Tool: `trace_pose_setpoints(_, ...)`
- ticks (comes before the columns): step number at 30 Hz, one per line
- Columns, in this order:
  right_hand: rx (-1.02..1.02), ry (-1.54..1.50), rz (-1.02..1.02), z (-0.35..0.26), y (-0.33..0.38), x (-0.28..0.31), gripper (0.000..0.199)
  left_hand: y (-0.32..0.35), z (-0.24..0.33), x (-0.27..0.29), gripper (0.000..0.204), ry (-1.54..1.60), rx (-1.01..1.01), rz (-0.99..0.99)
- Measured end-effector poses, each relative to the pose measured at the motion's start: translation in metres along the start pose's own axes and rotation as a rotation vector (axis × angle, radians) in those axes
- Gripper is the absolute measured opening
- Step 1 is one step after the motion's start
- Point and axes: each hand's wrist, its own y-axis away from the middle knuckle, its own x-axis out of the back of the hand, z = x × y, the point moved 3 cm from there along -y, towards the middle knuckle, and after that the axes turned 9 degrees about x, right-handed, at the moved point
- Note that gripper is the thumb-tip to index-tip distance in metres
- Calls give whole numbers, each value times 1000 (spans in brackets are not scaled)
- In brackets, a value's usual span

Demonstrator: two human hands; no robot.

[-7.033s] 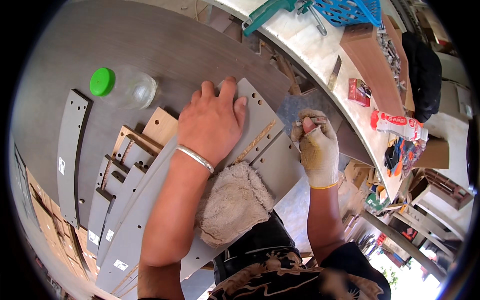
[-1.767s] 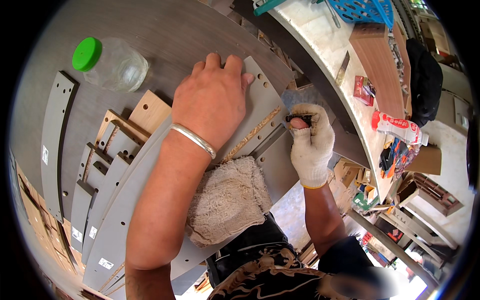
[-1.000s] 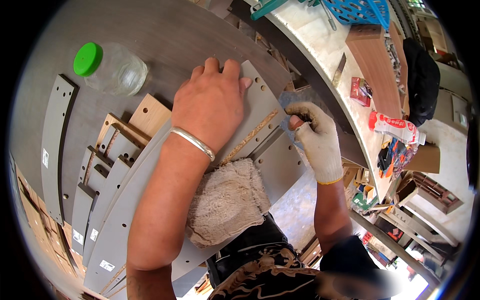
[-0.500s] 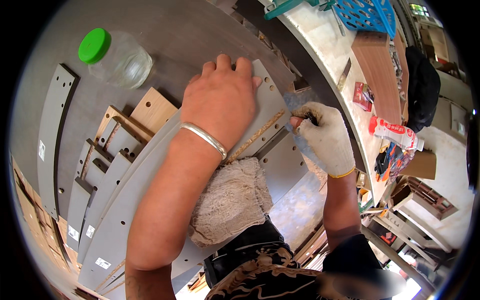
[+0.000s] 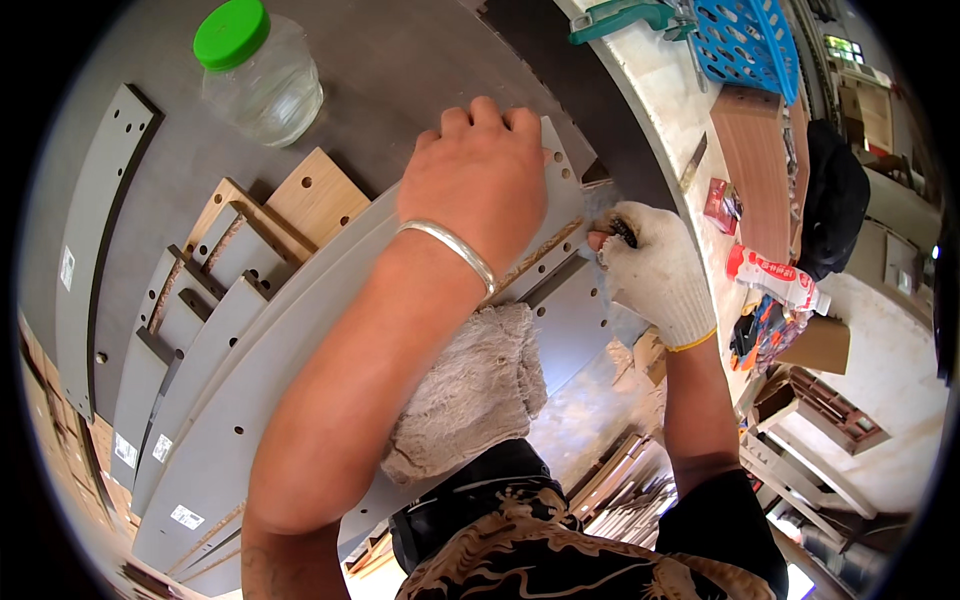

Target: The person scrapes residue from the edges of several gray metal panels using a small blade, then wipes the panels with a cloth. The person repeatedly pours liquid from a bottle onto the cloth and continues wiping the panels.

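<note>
My bare left hand (image 5: 475, 175), with a silver bangle at the wrist, lies over the narrow end of a grey panel (image 5: 565, 195). Its fingers curl at the far edge, and the fingertips are hidden. Drilled holes and a raw particleboard strip show on this panel. Beside its right edge, my right hand (image 5: 655, 270) wears a white knitted glove. Its fingers are closed on a small black bristly object (image 5: 623, 232), mostly hidden in the grip. A folded beige cloth (image 5: 475, 385) lies on the grey boards below my left wrist.
A clear jar (image 5: 265, 95) with a green lid stands at the far left. Several drilled grey and wooden boards (image 5: 320, 195) lie stacked at left. A worktable (image 5: 640, 70) on the right holds a blue basket (image 5: 745, 45), a green clamp (image 5: 620, 18) and a red-and-white bottle (image 5: 778, 278).
The head view has shifted, so the jar and boards sit higher in the picture. Both hands keep nearly the same places at the panel, and the right hand still grips the black object.
</note>
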Motion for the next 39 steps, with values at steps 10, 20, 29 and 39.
trace_pose_setpoints(10,-121,-20,-74,-14,2,5,18,0,-1,-1,23,18,0,23)
trace_pose_setpoints(20,-130,-231,-19,1,8,3,21,-1,-1,0,24,-21,-4,13)
trace_pose_setpoints(29,-71,-78,-44,-4,3,4,18,-3,2,3,27,-46,-10,-37)
trace_pose_setpoints(39,-266,-938,212,50,41,-6,26,-3,0,9,28,-38,-26,-74)
